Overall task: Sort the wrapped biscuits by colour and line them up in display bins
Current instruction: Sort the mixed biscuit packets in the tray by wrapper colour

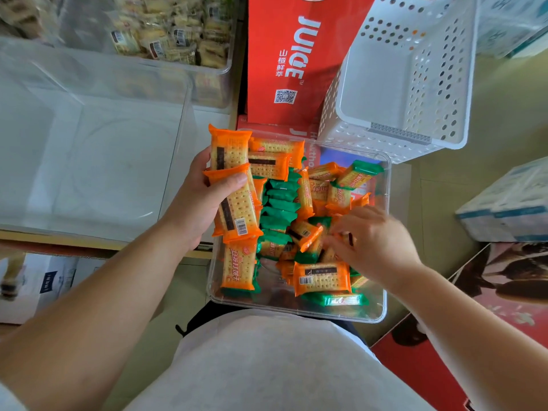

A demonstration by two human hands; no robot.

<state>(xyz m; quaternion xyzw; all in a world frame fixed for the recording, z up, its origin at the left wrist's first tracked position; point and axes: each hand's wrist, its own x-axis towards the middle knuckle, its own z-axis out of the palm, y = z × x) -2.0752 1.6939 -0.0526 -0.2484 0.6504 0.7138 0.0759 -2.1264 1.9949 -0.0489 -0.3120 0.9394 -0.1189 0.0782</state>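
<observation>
A clear plastic bin [382, 310] in front of me holds a loose heap of orange-wrapped biscuits [321, 278] and green-wrapped biscuits [280, 204]. My left hand [197, 203] grips a stack of orange biscuit packs [237, 203] at the bin's left edge, thumb across the top pack. My right hand [375, 241] reaches into the pile on the right side, fingers curled around a small orange pack; the hand is blurred. A large clear display bin [175, 143] stands to the left with nothing inside.
A white perforated basket [415, 84] sits tilted behind the bin on red juice cartons [284, 60]. A clear bin of pale wrapped snacks [178, 34] is at the back left. Boxes lie on the floor at right [510, 203] and lower left.
</observation>
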